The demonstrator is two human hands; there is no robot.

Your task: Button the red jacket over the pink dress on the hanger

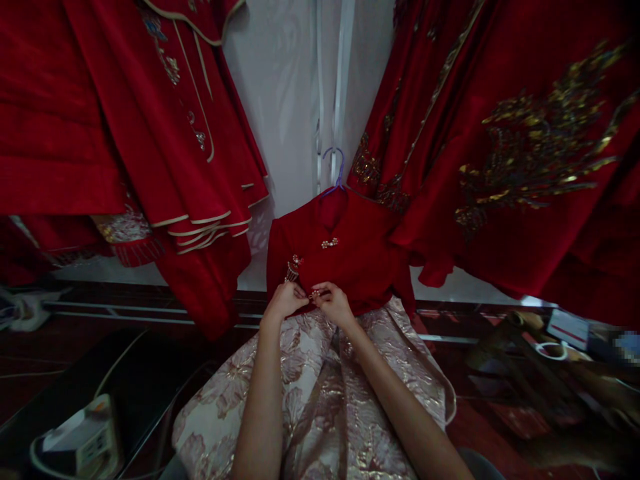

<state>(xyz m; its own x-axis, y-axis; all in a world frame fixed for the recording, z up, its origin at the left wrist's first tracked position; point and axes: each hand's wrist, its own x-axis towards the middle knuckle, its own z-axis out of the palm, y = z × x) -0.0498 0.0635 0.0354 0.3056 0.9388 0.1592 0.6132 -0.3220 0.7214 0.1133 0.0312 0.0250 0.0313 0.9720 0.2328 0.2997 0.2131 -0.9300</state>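
Note:
A small red jacket (345,257) hangs on a blue hanger (336,167) against a white wall, above a pale floral brocade skirt (320,393). Both of my hands meet at the jacket's front, low on its closure. My left hand (286,300) and my right hand (334,303) pinch a small decorative button clasp (315,293) between their fingertips. Another clasp (329,243) sits higher on the chest, and a tasselled ornament (293,269) hangs at the left.
Red garments with cream trim (165,153) hang at the left, and red robes with gold embroidery (525,153) at the right. A white device (80,440) sits at the lower left on a dark surface. Wooden items and clutter (540,347) lie at the right.

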